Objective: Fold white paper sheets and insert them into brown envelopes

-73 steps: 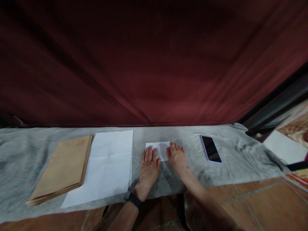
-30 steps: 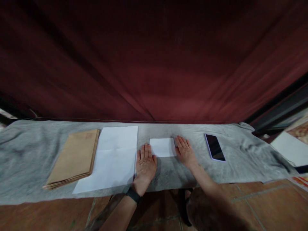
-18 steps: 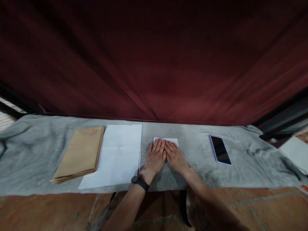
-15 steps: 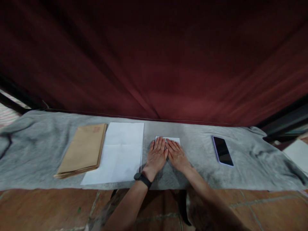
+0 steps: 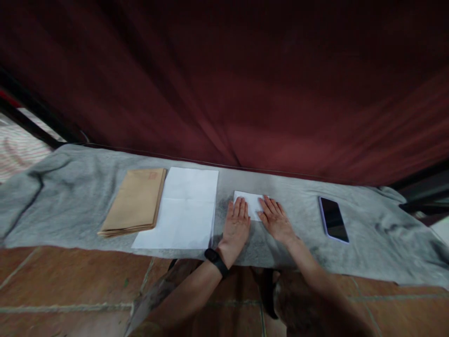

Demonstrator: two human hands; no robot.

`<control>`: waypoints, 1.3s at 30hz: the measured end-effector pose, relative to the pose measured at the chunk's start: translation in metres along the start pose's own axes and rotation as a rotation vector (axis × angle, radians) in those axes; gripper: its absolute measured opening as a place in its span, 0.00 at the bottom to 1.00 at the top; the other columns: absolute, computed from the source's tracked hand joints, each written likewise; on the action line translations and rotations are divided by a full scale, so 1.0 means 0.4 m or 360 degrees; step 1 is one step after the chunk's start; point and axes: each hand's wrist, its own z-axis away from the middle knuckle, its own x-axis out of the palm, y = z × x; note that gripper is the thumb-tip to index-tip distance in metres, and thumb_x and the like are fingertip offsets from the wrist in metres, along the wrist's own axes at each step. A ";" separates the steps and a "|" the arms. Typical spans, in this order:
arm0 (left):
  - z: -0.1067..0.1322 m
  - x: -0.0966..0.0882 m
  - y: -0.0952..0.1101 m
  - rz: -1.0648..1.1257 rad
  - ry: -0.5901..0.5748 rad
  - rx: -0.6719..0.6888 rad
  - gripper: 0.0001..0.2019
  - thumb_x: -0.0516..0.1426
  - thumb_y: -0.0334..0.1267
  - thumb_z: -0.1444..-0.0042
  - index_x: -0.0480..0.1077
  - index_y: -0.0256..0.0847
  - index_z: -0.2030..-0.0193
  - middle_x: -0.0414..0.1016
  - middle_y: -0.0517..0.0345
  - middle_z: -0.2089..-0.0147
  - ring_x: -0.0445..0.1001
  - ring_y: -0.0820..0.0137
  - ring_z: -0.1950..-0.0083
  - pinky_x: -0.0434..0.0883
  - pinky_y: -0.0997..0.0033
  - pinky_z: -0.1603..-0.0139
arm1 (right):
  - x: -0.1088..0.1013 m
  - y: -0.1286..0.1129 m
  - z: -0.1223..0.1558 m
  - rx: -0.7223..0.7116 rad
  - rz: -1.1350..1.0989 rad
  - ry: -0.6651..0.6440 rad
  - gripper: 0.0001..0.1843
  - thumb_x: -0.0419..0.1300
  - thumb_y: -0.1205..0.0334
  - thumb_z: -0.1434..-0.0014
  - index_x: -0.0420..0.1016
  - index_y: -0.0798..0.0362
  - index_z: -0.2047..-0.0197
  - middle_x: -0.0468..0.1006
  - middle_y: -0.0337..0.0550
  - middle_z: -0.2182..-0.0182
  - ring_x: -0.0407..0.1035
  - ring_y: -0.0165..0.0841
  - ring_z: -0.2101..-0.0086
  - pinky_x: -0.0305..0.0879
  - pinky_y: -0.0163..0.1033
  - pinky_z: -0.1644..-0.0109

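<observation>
A small folded white paper (image 5: 253,201) lies flat on the grey cloth, between my two hands. My left hand (image 5: 237,223) rests palm down with fingers stretched over the paper's left part; a black watch is on that wrist. Palm down as well, my right hand (image 5: 276,220) has its fingers spread over the paper's right edge. Neither hand grips anything. Left of my hands are larger white sheets (image 5: 187,215), showing a crease across them. A stack of brown paper envelopes (image 5: 136,201) overlaps the sheets' left side.
The grey cloth (image 5: 294,187) covers a long, narrow surface. To the right lies a phone (image 5: 334,219) with a lilac case. A dark red curtain (image 5: 252,103) hangs behind. Tiled floor (image 5: 77,276) shows below the front edge.
My hands have slid apart, the right one outward to the right, uncovering the middle of the folded paper. The camera view has shifted and tilted slightly.
</observation>
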 end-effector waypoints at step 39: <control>0.072 0.007 -0.051 -0.0010 0.0055 0.0065 0.27 0.48 0.41 0.32 0.63 0.27 0.32 0.63 0.36 0.30 0.63 0.54 0.28 0.66 0.53 0.31 | -0.085 0.002 -0.002 0.0507 -0.0257 -0.0121 0.27 0.54 0.55 0.31 0.66 0.54 0.32 0.66 0.52 0.34 0.60 0.47 0.37 0.57 0.50 0.36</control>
